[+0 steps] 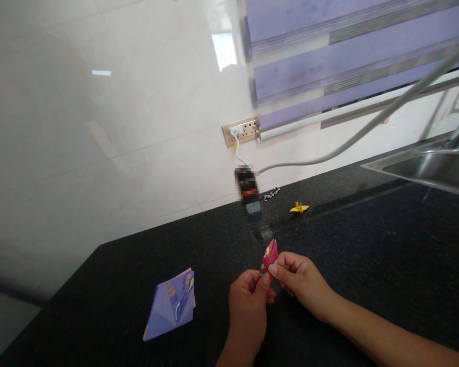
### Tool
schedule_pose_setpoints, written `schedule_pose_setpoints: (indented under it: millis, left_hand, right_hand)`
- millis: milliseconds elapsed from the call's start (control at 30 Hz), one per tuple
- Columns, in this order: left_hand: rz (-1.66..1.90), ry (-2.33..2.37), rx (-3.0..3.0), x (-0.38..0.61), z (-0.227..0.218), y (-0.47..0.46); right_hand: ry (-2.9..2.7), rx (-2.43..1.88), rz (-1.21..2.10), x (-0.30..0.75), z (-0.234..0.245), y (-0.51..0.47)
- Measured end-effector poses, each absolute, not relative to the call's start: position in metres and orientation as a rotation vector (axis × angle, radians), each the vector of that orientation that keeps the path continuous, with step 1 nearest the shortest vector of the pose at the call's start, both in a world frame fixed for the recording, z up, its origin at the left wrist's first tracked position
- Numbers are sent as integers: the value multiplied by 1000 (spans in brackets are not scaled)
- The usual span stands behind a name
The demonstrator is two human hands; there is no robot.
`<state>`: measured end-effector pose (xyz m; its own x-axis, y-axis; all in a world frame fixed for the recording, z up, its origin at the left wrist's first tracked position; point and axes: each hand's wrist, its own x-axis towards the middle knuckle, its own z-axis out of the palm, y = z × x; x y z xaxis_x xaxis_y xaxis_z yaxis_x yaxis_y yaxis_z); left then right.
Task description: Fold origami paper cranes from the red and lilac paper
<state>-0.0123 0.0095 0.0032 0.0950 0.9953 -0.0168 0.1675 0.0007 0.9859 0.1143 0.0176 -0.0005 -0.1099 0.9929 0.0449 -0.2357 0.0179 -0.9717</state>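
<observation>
A small folded piece of red patterned origami paper (pixel 269 255) is held up above the dark countertop, its narrow tip pointing away from me. My left hand (pixel 251 300) pinches its lower end between thumb and fingers. From the other side, my right hand (pixel 300 278) presses its thumb on the same paper near the middle, with the fingers curled behind. The fingers hide the paper's lower part. To the left of my hands lies a purple patterned folded paper (pixel 172 306), with pink edges showing.
A yellow origami bird (pixel 299 208) sits farther back on the black countertop (pixel 110 285). By the wall are a blurred dark object (pixel 247 184) and a beaded string (pixel 272 193). A socket (pixel 240 131), a grey hose (pixel 329 155) and a metal sink (pixel 436 165) are behind and right.
</observation>
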Motion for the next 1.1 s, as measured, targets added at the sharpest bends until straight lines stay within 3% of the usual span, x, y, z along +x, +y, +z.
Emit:
schedule_pose_setpoints:
  millis: [433,667,1100]
  left_hand:
    - [976,1307,1473,-13,0,10]
    - [1082,1028,1226,-15,10,12]
    - [1129,1153,1208,-15,7,11]
  right_hand:
    - [-1075,-981,1341,120,0,23]
    - [-1314,-987,1361,122,-7,20]
    - [-1298,-963,1360,118,-4,21]
